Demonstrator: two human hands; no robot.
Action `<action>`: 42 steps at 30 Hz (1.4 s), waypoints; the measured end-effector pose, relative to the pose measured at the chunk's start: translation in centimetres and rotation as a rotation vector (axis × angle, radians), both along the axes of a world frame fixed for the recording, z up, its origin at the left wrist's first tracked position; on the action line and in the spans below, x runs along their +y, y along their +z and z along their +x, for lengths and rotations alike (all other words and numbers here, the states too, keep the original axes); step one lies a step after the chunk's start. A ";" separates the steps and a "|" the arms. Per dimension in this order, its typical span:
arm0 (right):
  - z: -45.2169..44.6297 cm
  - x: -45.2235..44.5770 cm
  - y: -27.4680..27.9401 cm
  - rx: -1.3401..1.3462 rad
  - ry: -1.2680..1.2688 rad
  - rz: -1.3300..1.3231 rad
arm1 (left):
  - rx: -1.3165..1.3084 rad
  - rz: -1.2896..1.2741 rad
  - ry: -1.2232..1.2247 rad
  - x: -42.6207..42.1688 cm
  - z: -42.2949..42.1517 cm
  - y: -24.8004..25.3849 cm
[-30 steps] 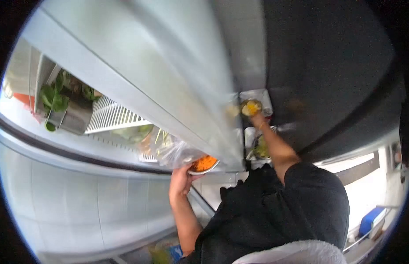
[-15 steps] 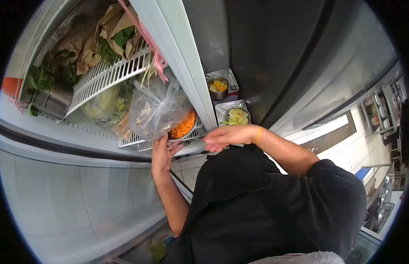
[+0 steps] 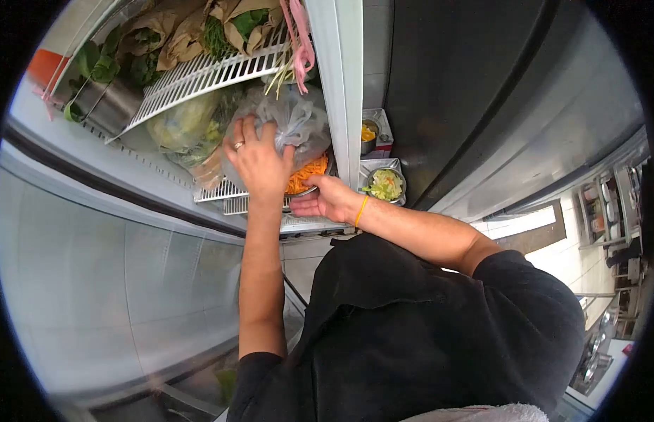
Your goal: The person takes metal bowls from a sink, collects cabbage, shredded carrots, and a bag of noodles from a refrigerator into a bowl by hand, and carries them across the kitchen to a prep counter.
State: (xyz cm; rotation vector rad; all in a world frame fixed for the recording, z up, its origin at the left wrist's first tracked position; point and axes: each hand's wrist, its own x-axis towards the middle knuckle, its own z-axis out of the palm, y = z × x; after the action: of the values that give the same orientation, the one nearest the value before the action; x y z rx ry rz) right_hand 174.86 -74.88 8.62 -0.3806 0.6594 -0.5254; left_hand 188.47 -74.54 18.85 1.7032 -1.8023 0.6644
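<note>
Inside the open fridge, my left hand, with a ring on one finger, lies spread over a knotted clear plastic bag. Its thumb points toward the bag's knot; the contents are hard to make out. Under the bag's near side shows a round bowl of shredded carrot, partly covered by bag and hands. At the bowl's near edge is my right hand, a yellow band on its wrist. Its palm is turned up and its fingers are stretched out, with the thumb beside the carrot. Whether it bears any of the bowl's weight is unclear.
A white wire shelf above holds greens wrapped in brown paper. A bagged leafy vegetable sits left of the plastic bag. Beyond the fridge's side post stand a bowl of chopped lettuce and a bowl of yellow pieces.
My left hand has moved up from the bowl's near edge onto the plastic bag. My right hand has come left to the carrot bowl and turned palm up. The view has shifted.
</note>
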 end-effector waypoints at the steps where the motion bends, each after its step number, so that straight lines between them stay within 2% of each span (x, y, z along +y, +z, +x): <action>1: 0.3 -0.4 0.0 -0.016 -0.033 0.014 | 0.000 0.017 -0.008 -0.6 0.2 -0.3; 4: 0.3 -0.8 -0.4 -0.051 -0.063 0.031 | 0.034 -0.018 -0.113 -0.9 0.9 -0.7; 13: -0.8 0.6 -0.4 -0.030 -0.002 -0.020 | 0.371 -0.187 -0.145 -2.6 3.7 0.8; 23: -2.5 0.8 0.5 0.035 0.093 0.019 | 0.600 -0.096 -0.084 -1.6 6.9 1.1; 29: -3.1 0.7 0.1 0.076 0.216 0.010 | 0.810 -0.023 -0.160 0.8 8.4 1.8; 35: -4.0 1.0 0.5 0.136 0.307 0.020 | 0.872 -0.007 -0.163 2.6 9.9 1.7; 38: -4.6 1.1 1.1 0.180 0.342 0.009 | 0.999 -0.016 -0.157 3.8 11.0 1.1; 42: -5.1 1.3 0.7 0.223 0.344 -0.015 | 1.005 0.008 -0.090 5.8 12.3 0.8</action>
State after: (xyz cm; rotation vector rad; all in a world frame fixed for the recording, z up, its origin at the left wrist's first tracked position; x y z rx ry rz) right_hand 169.72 -73.61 9.35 -0.5600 0.7856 -0.1612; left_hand 200.80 -68.69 19.65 1.5157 -1.1250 -0.2431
